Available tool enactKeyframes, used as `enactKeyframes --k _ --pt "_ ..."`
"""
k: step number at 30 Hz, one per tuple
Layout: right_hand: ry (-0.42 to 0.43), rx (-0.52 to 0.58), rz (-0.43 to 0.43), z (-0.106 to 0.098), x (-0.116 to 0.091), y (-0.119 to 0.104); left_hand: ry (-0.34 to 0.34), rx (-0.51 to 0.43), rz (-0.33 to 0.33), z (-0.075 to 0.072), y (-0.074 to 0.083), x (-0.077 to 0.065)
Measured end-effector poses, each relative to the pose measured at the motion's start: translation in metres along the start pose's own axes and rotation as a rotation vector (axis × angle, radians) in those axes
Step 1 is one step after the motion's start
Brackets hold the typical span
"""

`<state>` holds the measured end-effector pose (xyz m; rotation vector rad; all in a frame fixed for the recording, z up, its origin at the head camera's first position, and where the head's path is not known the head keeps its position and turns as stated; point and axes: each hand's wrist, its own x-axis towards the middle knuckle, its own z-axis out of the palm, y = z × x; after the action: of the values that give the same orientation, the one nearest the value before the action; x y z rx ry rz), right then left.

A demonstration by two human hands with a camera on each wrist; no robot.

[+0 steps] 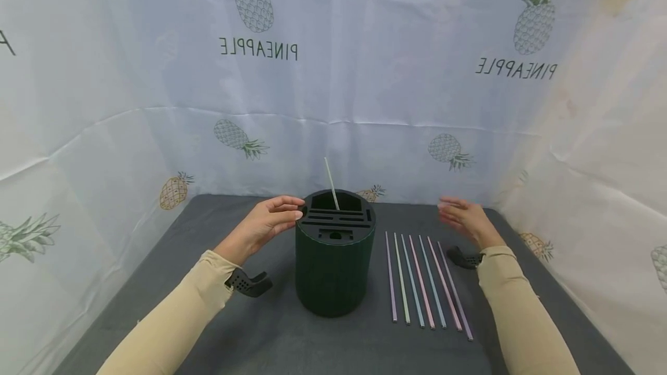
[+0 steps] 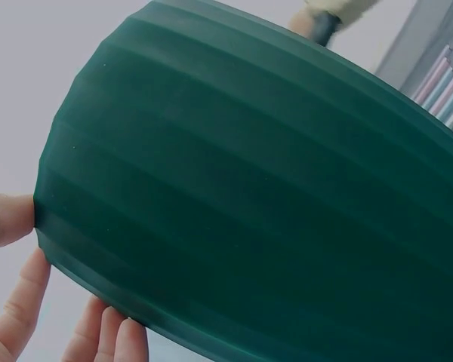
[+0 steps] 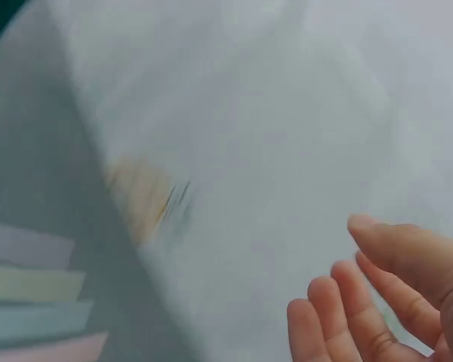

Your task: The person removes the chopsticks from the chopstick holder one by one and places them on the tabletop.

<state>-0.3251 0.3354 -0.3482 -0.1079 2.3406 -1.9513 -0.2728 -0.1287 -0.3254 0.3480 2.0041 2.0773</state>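
Note:
A dark green, ribbed knife-and-utensil holder (image 1: 333,276) stands upright on the table, with black slots in its top. One pale green chopstick (image 1: 332,185) leans in its rear compartment. At the holder's left rim, my left hand (image 1: 268,221) touches the edge with its fingertips. The left wrist view shows those fingertips (image 2: 29,283) along the holder's edge, mostly straight. Beyond the far ends of several pastel chopsticks (image 1: 423,282), my right hand (image 1: 466,219) hovers at the right, holding nothing. Its fingers and thumb are apart in the right wrist view.
The chopsticks lie side by side in a row on the dark grey table (image 1: 250,328), right of the holder. A white pineapple-print curtain (image 1: 385,74) encloses the table at the back and both sides. Each wrist wears a black band (image 1: 249,282).

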Motion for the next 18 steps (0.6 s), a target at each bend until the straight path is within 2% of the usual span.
enactKeyframes --k 4,7,10,14,18 --pt "-0.022 0.180 -0.181 0.026 -0.007 -0.053 0.002 0.000 -0.004 0.000 0.000 0.000" --pt "-0.026 0.265 -0.318 0.055 -0.014 -0.089 0.002 0.004 -0.002 -0.001 0.000 -0.001" --pt "-0.052 0.314 -0.416 0.085 -0.020 -0.118 0.001 0.004 0.001 -0.002 0.000 -0.001" --pt "-0.105 0.362 -0.474 0.121 -0.021 -0.144 -0.002 -0.001 0.006 -0.002 0.000 -0.001" --pt "-0.123 0.301 -0.468 0.150 -0.010 -0.153 -0.006 -0.001 0.008 -0.001 0.000 -0.001"
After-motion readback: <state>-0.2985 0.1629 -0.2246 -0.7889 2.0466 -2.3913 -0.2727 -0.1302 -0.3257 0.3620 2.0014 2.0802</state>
